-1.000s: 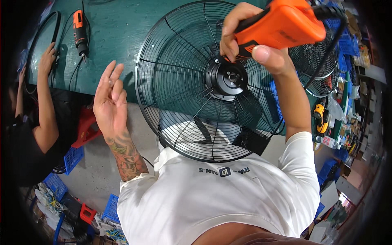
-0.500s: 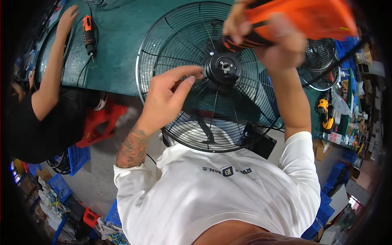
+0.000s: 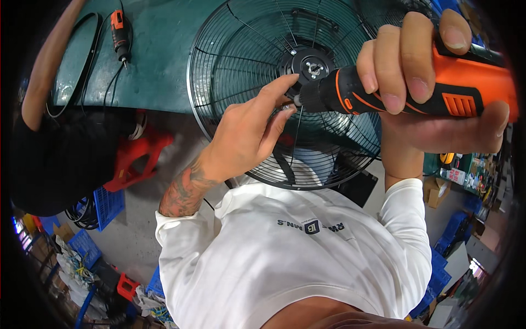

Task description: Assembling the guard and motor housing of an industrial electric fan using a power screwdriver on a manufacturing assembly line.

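Note:
My right hand (image 3: 408, 71) is wrapped round an orange and black electric screwdriver (image 3: 471, 82), held sideways with its nose pointing left. At that nose, my left hand (image 3: 244, 129) has thumb and index finger pinched on a small metal piece (image 3: 286, 106), too small to name for sure. Both hands are above a round black wire fan guard (image 3: 233, 60). At its centre sits a black motor hub (image 3: 314, 68) with a metal shaft, just beyond the screwdriver's nose. The guard lies on the table's near edge against my white shirt.
A second orange and black electric screwdriver (image 3: 119, 38) lies on the green table (image 3: 159, 60) at the far left, with its cable. A co-worker's arm (image 3: 46, 66) reaches in beside it. Below stands a red stool (image 3: 134, 162). Cluttered shelving (image 3: 482, 175) lies to the right.
The screwdriver has come down and turned from raised at the upper right to level, its nose now at my left fingertips. My left hand has moved slightly right. The co-worker's hand has left the view.

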Demonstrator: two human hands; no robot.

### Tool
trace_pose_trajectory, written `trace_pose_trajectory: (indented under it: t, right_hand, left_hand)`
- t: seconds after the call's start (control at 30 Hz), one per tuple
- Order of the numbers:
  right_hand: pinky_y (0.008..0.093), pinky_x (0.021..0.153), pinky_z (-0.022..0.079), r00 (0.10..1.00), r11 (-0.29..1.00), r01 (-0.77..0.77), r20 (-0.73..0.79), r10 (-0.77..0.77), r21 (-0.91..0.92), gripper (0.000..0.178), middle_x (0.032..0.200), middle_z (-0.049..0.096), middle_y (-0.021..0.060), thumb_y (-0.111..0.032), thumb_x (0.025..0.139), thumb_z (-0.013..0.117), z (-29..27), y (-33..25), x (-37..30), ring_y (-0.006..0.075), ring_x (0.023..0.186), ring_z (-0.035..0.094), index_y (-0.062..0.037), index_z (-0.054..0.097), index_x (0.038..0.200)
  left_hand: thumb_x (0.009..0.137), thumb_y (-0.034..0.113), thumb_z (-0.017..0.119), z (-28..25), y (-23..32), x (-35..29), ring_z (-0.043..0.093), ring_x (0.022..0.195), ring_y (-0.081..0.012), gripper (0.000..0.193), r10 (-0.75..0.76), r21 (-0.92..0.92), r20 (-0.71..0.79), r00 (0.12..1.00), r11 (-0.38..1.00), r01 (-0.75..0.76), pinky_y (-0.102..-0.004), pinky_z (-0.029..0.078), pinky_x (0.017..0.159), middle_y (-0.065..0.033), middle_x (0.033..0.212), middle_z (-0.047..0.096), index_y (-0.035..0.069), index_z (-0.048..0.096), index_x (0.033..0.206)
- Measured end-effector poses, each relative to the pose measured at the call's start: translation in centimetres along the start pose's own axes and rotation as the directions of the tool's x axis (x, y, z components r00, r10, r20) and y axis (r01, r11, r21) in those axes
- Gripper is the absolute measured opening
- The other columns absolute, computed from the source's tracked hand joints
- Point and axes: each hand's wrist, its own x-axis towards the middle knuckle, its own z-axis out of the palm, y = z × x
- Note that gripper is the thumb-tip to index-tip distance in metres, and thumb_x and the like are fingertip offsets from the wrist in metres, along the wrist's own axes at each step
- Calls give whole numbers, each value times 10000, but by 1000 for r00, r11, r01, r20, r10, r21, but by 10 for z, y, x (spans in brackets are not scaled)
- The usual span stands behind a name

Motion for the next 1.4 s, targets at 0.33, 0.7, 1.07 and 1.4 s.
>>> trace_pose_trajectory:
  t: [0.33,0.7,1.07,1.4]
  right_hand:
    - [343,830,462,997,997,-2,78,8,-78,681,967,552,3,-597,888,634,2,0,1,144,826,590,-145,449,1364]
    - [337,827,453,998,999,-17,64,20,-35,684,968,548,5,-595,892,631,6,11,6,141,819,576,-143,444,1371]
    - [392,640,544,768,993,-29,-638,-52,-116,580,725,600,135,-522,892,707,26,55,5,249,613,614,-16,539,1119]
    - [355,629,542,774,972,-199,-628,79,-124,537,738,602,130,-401,880,763,16,84,0,234,623,617,7,525,1136]
  left_hand:
    - [946,-31,656,-2,-4,-1,610,587,-150,549,27,20,-8,1000,999,-27,-277,474,561,-126,915,715,13,481,1464]
    - [889,-31,711,-5,-8,0,555,546,-132,617,10,36,60,998,999,-12,-273,450,530,-98,896,693,35,499,1465]
    - [985,94,640,-65,-42,12,496,598,-112,191,-275,-475,-600,751,878,-58,-225,381,531,-94,951,697,-18,657,1138]
    - [970,-20,504,-105,-153,-23,581,938,-249,344,-715,-970,-235,658,126,-209,-310,510,737,-190,1121,578,-118,494,1300]
